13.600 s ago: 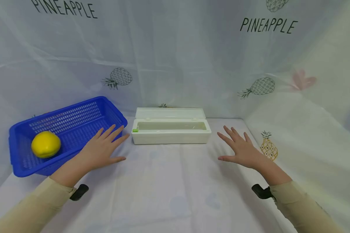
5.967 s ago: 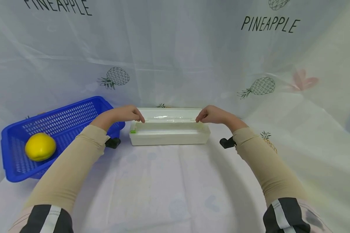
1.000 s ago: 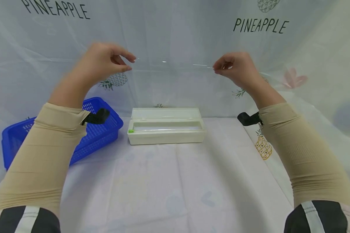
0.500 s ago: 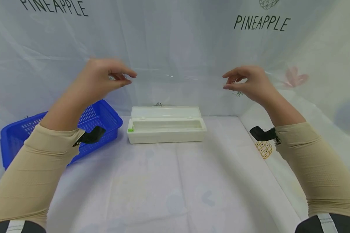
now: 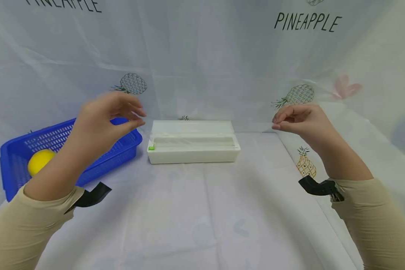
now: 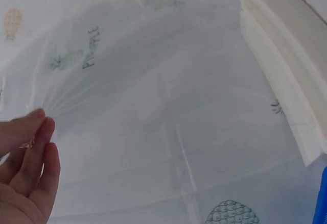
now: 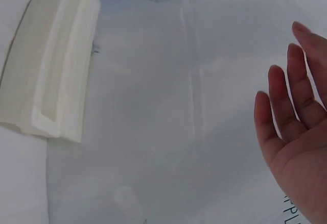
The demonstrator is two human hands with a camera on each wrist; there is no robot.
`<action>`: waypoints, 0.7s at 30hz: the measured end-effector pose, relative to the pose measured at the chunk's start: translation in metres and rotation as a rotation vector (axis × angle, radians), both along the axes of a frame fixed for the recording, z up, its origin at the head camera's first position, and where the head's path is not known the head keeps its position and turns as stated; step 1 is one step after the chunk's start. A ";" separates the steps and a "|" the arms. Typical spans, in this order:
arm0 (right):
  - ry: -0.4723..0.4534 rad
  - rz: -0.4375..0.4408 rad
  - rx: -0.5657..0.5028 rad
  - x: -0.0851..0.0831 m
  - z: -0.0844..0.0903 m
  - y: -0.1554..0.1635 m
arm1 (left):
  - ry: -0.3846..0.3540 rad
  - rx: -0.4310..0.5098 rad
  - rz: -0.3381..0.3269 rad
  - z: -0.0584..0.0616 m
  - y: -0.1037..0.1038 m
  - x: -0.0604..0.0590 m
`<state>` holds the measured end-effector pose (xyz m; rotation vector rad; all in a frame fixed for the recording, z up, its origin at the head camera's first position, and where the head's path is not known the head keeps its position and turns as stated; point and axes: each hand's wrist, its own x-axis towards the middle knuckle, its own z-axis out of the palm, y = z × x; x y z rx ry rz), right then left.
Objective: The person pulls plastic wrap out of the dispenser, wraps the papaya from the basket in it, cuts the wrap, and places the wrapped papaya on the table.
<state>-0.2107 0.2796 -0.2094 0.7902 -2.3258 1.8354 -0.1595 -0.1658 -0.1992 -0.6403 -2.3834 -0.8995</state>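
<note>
A white cling-film dispenser box [image 5: 192, 154] stands open at the back of the table, its lid [image 5: 192, 125] tipped back. A clear sheet of cling film [image 6: 153, 106] runs from it toward me. My left hand [image 5: 140, 118] hangs in the air left of the box and pinches the film's corner; wrinkles fan out from the left hand's fingertips [image 6: 40, 122]. My right hand [image 5: 276, 123] is raised right of the box, thumb and forefinger together at the film's other corner. The right hand's other fingers [image 7: 286, 112] are straight. The film [image 7: 153, 132] is nearly invisible from the head view.
A blue slotted basket [image 5: 98, 157] sits left of the box with a yellow fruit [image 5: 38, 165] inside. A pineapple-print cloth [image 5: 195, 210] covers the table and hangs as the back and side walls [image 5: 357, 123].
Both hands have come down and toward me from well above the box, still apart, drawing the film out. My left arm no longer hides the yellow fruit.
</note>
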 end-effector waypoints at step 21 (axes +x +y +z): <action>0.050 0.409 -0.018 0.041 -0.065 0.022 | -0.369 0.206 -0.470 -0.064 -0.022 0.040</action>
